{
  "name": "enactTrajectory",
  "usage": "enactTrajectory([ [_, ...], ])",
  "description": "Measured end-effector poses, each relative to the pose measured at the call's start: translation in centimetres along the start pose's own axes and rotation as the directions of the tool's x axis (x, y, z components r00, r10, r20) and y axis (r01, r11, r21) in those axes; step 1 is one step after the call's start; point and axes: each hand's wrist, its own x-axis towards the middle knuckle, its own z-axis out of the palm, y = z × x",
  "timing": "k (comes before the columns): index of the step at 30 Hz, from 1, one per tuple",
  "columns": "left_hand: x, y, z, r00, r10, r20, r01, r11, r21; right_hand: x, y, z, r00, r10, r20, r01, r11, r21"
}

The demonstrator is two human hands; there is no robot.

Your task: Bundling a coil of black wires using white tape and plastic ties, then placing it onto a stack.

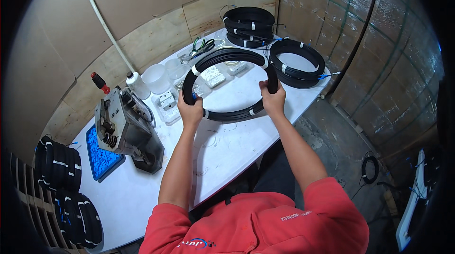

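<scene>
A coil of black cable (229, 55), bound with white tape bands, is held tilted above the white table (227, 154). My left hand (191, 108) is wrapped round its left side, where a bit of blue shows by the thumb. My right hand (273, 96) grips the opposite side. Behind the held coil, a second black cable coil (297, 76) with blue-tipped ends lies at the table's right edge. A stack of black cable coils (249, 25) stands at the back.
A metal press (127, 123) stands left beside a tray of small blue parts (102, 154). Clear containers (156, 77), a white bottle (137, 86) and scissors (204, 47) sit along the back. More cable coils (59, 164) are at far left; another coil (369, 169) lies on the floor.
</scene>
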Motion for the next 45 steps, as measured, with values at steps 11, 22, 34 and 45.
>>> enactTrajectory([
  [11,4.9,10.2,-0.4,0.948,0.077,0.308,-0.207,0.886,0.415,3.9,-9.6,-0.5,0.859,-0.385,0.336,0.463,0.866,-0.19],
  [22,5.0,11.5,0.3,0.899,0.112,0.423,-0.332,0.805,0.492,5.4,-8.6,-1.1,0.853,-0.316,0.415,0.446,0.853,-0.269],
  [34,5.9,10.7,0.5,0.904,0.074,0.422,-0.306,0.802,0.513,5.2,-9.0,-2.0,0.826,-0.235,0.511,0.408,0.876,-0.257],
  [45,5.6,10.6,0.1,0.877,0.074,0.475,-0.313,0.838,0.448,4.9,-8.2,-1.7,0.858,-0.314,0.407,0.412,0.893,-0.18],
])
